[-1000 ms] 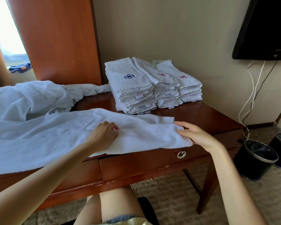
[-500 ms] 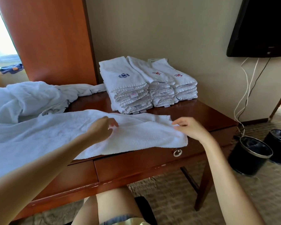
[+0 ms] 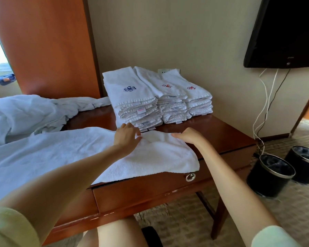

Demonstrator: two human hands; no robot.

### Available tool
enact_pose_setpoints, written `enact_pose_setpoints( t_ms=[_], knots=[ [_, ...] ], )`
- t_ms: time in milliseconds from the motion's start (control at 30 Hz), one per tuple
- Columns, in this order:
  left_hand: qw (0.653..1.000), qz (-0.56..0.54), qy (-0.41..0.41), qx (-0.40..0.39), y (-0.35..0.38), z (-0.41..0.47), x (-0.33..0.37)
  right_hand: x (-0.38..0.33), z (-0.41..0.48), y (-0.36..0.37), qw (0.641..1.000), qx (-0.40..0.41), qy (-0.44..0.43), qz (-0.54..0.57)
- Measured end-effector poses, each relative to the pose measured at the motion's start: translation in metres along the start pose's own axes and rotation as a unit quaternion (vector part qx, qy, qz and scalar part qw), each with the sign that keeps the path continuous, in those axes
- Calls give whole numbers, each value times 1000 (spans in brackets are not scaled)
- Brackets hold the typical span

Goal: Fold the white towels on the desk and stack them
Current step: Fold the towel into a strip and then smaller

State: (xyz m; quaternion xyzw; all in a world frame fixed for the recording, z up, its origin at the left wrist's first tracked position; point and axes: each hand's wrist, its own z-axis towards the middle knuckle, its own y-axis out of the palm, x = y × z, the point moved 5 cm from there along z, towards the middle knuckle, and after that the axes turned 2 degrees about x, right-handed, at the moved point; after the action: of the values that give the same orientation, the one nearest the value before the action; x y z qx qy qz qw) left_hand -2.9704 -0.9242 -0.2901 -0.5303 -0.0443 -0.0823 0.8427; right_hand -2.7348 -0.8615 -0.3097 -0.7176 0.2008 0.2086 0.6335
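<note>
Whereas one second earlier the hands had lain on the near half and right end of the open towel (image 3: 150,155), the left hand (image 3: 127,136) and the right hand (image 3: 187,136) were now both at its far edge, just in front of the folded stacks. This shift suggested that smoothing was finished and the next fold was being set up, probably by drawing the far edge toward the person. The left fingers lay together, bent down onto the cloth; whether they gripped it could not be told. The right thumb lay on top of the edge with the fingers curled beneath, judged to be a pinch. The open towel lay flat on the desk (image 3: 221,138), its near edge overhanging the drawer front. Count: one open towel; three folded stacks against the wall, namely the blue-marked stack (image 3: 130,97), the middle stack (image 3: 169,107) and the right stack (image 3: 196,100), both red-marked; one loose heap (image 3: 25,113) at the left, its towels uncountable; two waste bins (image 3: 269,177) on the floor.
</note>
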Motion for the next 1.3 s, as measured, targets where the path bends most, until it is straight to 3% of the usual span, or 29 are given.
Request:
enact_pose_setpoints(
  t_ms=[133,267,500,633,767,1033,1167,1300],
  knots=[
    [998,-43,7,55,-14,12,6,-10,4,-2,986,-27,-8,164],
    [989,-105,-26,97,-34,24,7,-20,7,-6,918,1,41,396],
    [988,-54,60,130,-58,8,13,-31,0,-27,891,-11,50,450],
    [975,-43,175,128,-56,-26,28,-18,-21,-25,895,-26,45,444],
    [955,-26,274,113,-45,-54,53,-8,-46,-15,928,-45,10,369],
    [931,-65,354,54,-38,-76,62,31,-58,-17,980,-54,-16,191],
    [954,-40,293,-45,-12,-74,55,37,-56,-5,994,-35,-26,101],
    [966,-107,231,-44,-4,-71,45,35,-41,-4,998,17,-48,32]
  ],
)
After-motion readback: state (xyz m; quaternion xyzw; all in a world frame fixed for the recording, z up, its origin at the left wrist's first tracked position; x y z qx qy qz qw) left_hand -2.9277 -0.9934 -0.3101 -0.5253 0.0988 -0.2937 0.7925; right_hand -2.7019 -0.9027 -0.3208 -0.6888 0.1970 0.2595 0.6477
